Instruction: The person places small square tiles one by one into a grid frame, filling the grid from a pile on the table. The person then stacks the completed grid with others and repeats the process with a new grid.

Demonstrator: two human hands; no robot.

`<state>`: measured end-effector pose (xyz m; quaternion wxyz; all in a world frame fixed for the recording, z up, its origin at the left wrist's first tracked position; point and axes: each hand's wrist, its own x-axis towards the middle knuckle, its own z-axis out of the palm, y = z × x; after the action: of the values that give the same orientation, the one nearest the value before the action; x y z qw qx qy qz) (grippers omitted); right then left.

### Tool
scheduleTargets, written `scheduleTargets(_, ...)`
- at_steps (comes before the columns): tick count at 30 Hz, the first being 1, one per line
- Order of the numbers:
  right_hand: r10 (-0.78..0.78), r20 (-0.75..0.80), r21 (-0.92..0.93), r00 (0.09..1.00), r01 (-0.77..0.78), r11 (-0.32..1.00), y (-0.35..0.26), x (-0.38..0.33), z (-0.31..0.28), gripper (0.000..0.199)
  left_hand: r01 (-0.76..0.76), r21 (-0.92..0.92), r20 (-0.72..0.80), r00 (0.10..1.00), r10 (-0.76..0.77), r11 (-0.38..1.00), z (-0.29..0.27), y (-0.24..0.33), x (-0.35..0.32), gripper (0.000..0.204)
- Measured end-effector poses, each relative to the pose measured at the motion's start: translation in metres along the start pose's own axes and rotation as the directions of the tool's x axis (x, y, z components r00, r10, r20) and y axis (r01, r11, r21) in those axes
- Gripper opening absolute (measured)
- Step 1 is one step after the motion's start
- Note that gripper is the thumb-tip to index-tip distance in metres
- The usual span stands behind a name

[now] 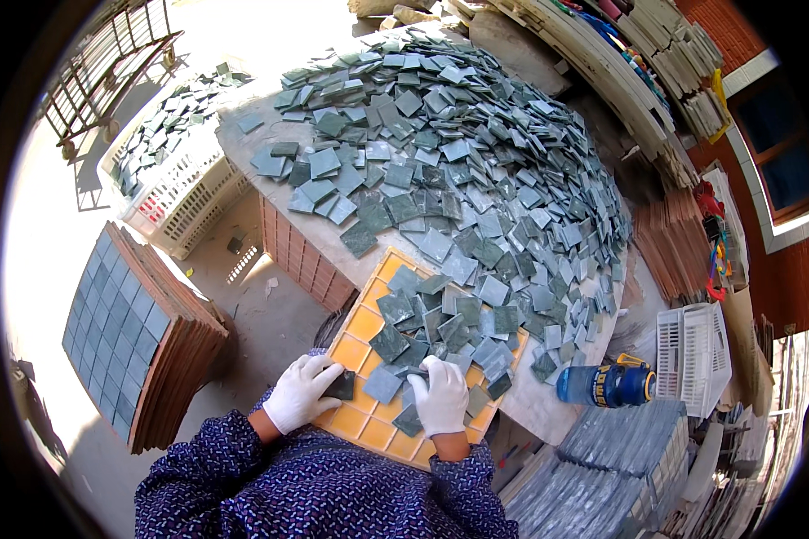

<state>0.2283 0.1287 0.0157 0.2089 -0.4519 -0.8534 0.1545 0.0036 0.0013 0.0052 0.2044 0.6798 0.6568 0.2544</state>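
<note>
A yellow gridded tray (354, 422) lies tilted in front of me, its far part heaped with loose grey-green square stone tiles (384, 384). My left hand (303, 393), in a white glove, has its thumb and fingers closed at the edge of a dark stone tile (342, 385) by the tray's left side. On the right of the tray, my right hand (441, 396), also gloved, is bent over the loose tiles. Its fingers pinch a greyish stone tile (417, 387), partly hidden by the hand. Several cells along the tray's left and near sides show bare yellow.
A large pile of stone tiles (476, 144) covers the table beyond. At left stand stacked tile-filled trays (117, 323) and a white crate (184, 202) of tiles. A blue bottle (607, 385) lies on the right, above wrapped tile stacks (593, 467). White baskets (692, 355) stand beside it.
</note>
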Motion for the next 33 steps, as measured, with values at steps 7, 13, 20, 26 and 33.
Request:
scheduleTargets(7,0.564,0.242,0.638,0.790,-0.567,0.521,0.008,0.010,-0.022,0.015,-0.018,-0.005,-0.001,1.000,0.018,1.000,-0.001,-0.001,0.002,0.061)
scheduleTargets(13,0.567,0.177,0.699,0.804,-0.509,0.503,0.018,0.000,-0.041,0.015,-0.030,0.011,0.003,1.000,0.030,0.999,0.001,-0.003,0.002,0.063)
scheduleTargets(20,0.552,0.156,0.409,0.819,-0.562,0.719,0.052,-0.082,-0.087,0.014,-0.107,-0.084,-0.044,0.994,0.103,0.991,-0.008,-0.015,-0.007,0.064)
scheduleTargets(26,0.535,0.149,0.214,0.832,-0.555,0.804,0.070,-0.162,-0.086,0.014,-0.185,-0.050,0.030,0.982,0.186,0.982,-0.019,-0.025,-0.026,0.064)
scheduleTargets(33,0.337,0.115,0.091,0.934,-0.348,0.933,0.054,-0.165,-0.083,0.028,-0.111,0.007,0.013,0.994,0.111,0.994,-0.014,-0.014,-0.026,0.060)
